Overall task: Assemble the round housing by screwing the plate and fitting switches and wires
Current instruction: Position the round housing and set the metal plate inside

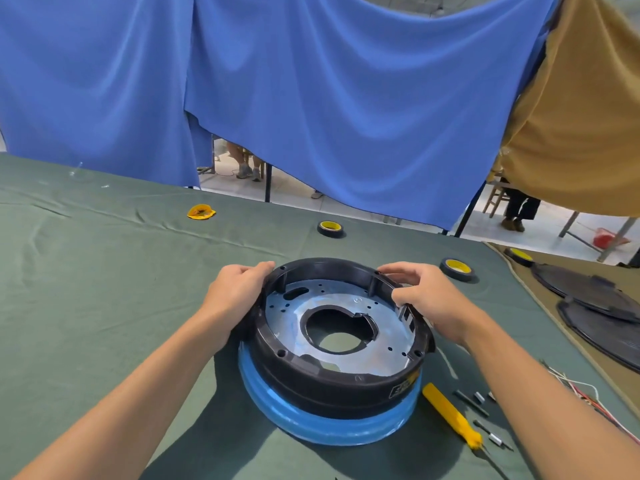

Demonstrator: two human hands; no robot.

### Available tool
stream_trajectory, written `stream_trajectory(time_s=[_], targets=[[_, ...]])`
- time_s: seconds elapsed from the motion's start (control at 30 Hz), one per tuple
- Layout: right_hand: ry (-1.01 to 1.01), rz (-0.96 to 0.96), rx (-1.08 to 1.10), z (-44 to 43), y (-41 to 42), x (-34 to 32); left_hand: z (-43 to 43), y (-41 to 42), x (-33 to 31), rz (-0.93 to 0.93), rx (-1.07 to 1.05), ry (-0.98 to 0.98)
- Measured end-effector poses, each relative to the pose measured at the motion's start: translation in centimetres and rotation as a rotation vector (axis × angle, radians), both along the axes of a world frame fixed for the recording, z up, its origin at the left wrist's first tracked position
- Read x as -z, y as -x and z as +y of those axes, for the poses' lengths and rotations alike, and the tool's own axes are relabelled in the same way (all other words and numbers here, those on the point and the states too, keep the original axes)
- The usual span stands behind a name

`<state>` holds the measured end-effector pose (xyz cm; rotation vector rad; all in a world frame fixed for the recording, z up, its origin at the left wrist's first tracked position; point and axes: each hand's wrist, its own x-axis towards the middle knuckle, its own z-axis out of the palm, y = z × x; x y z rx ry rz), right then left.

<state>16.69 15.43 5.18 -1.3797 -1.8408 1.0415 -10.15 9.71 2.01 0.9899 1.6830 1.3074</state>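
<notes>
– Fingers (261, 268) of my left hand (239, 296) are curled over the far-left rim of the round housing (332, 379). They grasp it from the outside.

– And the other hand?

– My right hand (429, 303) holds the right wall of the housing. As far as I see, the thumb is on the inner side and the other fingers lie on the top edge. So both hands are grasping; neither one is released.

– Where does the housing stand?

– It sits on a blue ring (322, 429), on the green cloth of the tabletop (104, 271), straight in front of me. The metal plate (287, 323) with a big centre hole lies flat inside it.

– Is the plate already screwed?

– I cannot tell; the holes are too small on my screen.

– What lies around?

– A yellow screwdriver (450, 415) lies on the cloth just beside the ring, on its right. Some small dark parts (479, 398) are near it. Further right I see wires (585, 396), red and white ones. Beyond the housing is one tape roll (330, 229), well apart from it, and a second tape roll (457, 269) is near my right hand.
</notes>
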Motion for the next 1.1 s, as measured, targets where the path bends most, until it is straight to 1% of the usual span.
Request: stream_trajectory(time_s=[0.1, 0.23, 0.37, 0.53, 0.7, 0.87, 1.1], targets=[[0.004, 0.03, -0.006, 0.4, 0.4, 0.1, 0.1, 0.2, -0.2, 0.038, 0.021, -0.001], [-0.004, 0.077, 0.015, 0.7, 0.8, 0.6, -0.2, 0.6, -0.3, 0.022, 0.046, 0.006], [-0.062, 0.082, 0.048, 0.7, 1.1, 1.0, -0.4, 0.4, -0.4, 0.014, 0.044, 0.004], [-0.055, 0.074, 0.042, 0.7, 1.8, 0.5, -0.5, 0.4, -0.7, 0.007, 0.046, 0.012], [-0.035, 0.116, 0.065, 0.6, 1.4, 0.3, -0.2, 0.3, -0.6, 0.065, 0.057, 0.021], [-0.015, 0.182, 0.075, 0.7, 0.9, 0.2, 0.3, 0.1, -0.5, 0.241, 0.067, 0.006], [-0.011, 0.189, 0.051, 0.7, 0.2, 0.4, 0.4, -0.3, -0.8, 0.305, 0.074, -0.004]])
